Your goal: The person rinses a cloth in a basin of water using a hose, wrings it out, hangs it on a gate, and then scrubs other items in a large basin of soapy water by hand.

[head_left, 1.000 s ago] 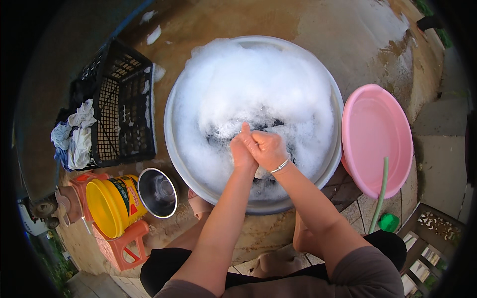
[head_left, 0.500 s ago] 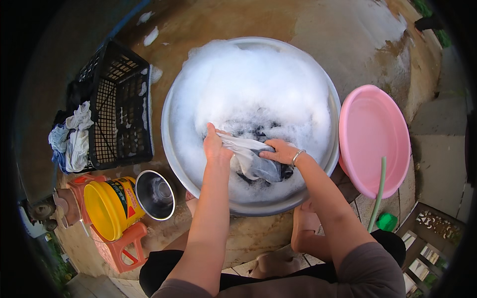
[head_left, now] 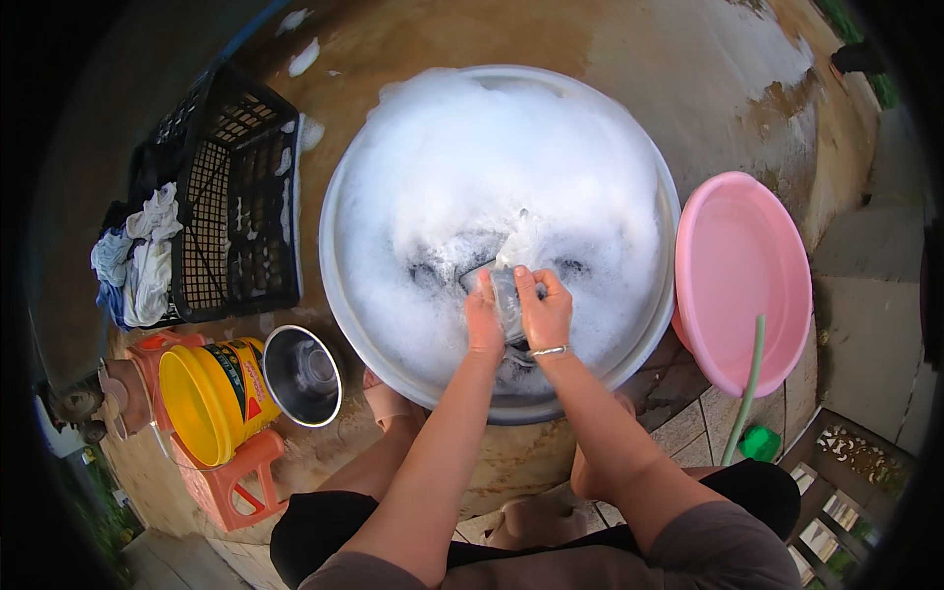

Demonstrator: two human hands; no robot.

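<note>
A large round tub (head_left: 331,265) full of thick white suds (head_left: 521,157) stands in front of me. Over its near half, my left hand (head_left: 483,320) and my right hand (head_left: 547,317), which wears a silver bangle, are close together. Both are closed on a wet, soapy white and grey cloth (head_left: 508,295) bunched between them. One pale end of the cloth stretches away into the foam. Darker wet fabric shows through thin suds beside and below my hands; how far it extends is hidden.
Left lies a black plastic crate (head_left: 206,231) with light clothes (head_left: 149,261) beside it. Closer are a yellow bucket (head_left: 202,403), a metal bowl (head_left: 303,376) and an orange stool (head_left: 231,482). A pink basin (head_left: 742,256) with a green hose (head_left: 752,383) stands right of the tub.
My hands have come together, the left moving right and both lower in the view. The cloth, stretched between them before, is now bunched up in their grip.
</note>
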